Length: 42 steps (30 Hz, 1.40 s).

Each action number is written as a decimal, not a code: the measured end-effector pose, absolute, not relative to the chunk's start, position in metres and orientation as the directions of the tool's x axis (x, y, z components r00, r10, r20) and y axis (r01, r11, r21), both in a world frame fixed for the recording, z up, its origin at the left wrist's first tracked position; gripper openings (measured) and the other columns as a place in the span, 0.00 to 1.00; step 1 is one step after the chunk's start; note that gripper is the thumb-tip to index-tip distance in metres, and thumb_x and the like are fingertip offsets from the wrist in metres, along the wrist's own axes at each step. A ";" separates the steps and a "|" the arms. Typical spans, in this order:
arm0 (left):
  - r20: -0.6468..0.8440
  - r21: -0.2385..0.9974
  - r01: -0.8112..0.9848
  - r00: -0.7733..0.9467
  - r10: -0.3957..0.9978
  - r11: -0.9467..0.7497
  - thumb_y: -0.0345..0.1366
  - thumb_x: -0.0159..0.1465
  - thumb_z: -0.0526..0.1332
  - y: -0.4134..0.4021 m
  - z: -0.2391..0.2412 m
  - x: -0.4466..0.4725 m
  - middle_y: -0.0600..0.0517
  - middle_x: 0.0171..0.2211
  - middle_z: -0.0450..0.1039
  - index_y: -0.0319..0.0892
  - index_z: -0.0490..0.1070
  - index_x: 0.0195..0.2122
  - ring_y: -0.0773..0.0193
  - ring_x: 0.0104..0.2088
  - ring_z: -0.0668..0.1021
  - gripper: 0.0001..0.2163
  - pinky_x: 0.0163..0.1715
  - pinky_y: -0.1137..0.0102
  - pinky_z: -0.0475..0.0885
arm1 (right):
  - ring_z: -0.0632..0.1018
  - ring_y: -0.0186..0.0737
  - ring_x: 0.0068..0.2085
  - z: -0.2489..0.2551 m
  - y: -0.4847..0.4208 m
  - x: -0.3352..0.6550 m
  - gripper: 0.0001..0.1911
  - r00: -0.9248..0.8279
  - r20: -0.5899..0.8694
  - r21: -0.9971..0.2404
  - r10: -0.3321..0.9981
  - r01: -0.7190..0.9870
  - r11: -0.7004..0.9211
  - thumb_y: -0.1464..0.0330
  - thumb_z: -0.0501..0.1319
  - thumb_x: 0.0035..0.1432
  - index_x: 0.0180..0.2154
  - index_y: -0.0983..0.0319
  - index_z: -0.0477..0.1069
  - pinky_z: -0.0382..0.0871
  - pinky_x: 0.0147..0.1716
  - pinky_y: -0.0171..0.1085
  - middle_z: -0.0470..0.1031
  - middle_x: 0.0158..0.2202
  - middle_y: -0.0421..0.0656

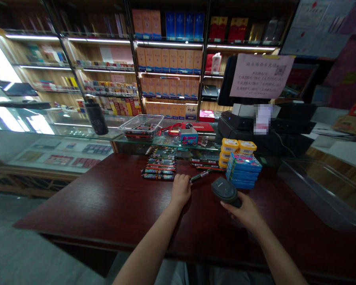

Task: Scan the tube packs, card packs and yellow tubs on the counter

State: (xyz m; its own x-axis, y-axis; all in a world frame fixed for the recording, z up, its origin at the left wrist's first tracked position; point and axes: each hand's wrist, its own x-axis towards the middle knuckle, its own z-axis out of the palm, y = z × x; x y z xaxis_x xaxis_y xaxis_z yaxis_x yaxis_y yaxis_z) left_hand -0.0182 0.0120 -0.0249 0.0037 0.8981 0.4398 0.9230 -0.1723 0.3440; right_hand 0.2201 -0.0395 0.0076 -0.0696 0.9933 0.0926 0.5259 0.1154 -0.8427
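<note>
My left hand (181,189) is closed around the near end of a thin stick-shaped packet (201,175) that points away to the right over the dark red wooden counter (106,202). My right hand (245,210) grips a dark handheld barcode scanner (224,190), its head aimed toward the packet. Just beyond my left hand lies a pile of similar stick packets (159,167). More of them lie in a row (204,163) further right. A stack of blue boxes (243,171) stands close behind the scanner.
Yellow-lidded tubs (237,147) sit behind the blue boxes. A clear plastic tray (141,126), a small pink-and-blue box (188,136) and a black till with a paper notice (259,75) stand on the glass counter. Shelves of cartons (169,59) fill the back wall. A clear bin (323,190) is at right.
</note>
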 end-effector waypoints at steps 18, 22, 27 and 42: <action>0.530 0.378 0.907 -0.050 0.846 -0.184 0.28 0.63 0.54 0.005 -0.022 -0.018 0.48 0.41 0.69 0.44 0.68 0.48 0.58 0.43 0.66 0.13 0.46 0.64 0.63 | 0.79 0.44 0.37 -0.014 -0.033 0.214 0.13 -0.150 0.203 -0.175 0.968 0.967 0.187 0.63 0.53 0.60 0.45 0.55 0.68 0.62 0.30 0.38 0.78 0.40 0.41; 0.547 0.376 0.914 -0.086 0.833 -0.152 0.28 0.62 0.54 0.009 -0.007 -0.035 0.48 0.43 0.70 0.46 0.70 0.50 0.57 0.43 0.66 0.16 0.46 0.63 0.63 | 0.79 0.44 0.38 -0.015 -0.033 0.217 0.13 -0.187 0.195 -0.182 0.963 0.958 0.222 0.64 0.52 0.60 0.45 0.55 0.68 0.62 0.31 0.38 0.78 0.40 0.41; 0.534 0.264 0.964 -0.172 0.828 0.030 0.27 0.61 0.52 0.028 0.022 -0.092 0.49 0.44 0.72 0.48 0.71 0.50 0.55 0.45 0.65 0.18 0.47 0.62 0.61 | 0.79 0.43 0.37 -0.010 -0.037 0.215 0.15 -0.161 0.209 -0.185 0.965 0.962 0.201 0.64 0.51 0.59 0.47 0.55 0.68 0.63 0.31 0.38 0.78 0.40 0.41; 0.323 0.118 0.961 -0.276 0.905 0.251 0.31 0.63 0.50 0.088 0.016 -0.189 0.46 0.44 0.73 0.48 0.73 0.49 0.56 0.44 0.69 0.17 0.44 0.67 0.65 | 0.80 0.42 0.34 -0.022 -0.029 0.215 0.11 -0.168 0.283 -0.192 0.944 0.955 0.227 0.66 0.51 0.59 0.42 0.55 0.68 0.64 0.30 0.37 0.79 0.36 0.40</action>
State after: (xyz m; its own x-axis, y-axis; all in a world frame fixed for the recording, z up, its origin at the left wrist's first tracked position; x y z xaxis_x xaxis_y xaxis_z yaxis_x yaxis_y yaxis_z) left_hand -0.1887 0.0878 0.0162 -0.2758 0.9052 0.3233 0.9609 0.2505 0.1183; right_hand 0.2153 -0.0294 -0.0223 -0.1675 0.9442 0.2834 0.9548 0.2270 -0.1918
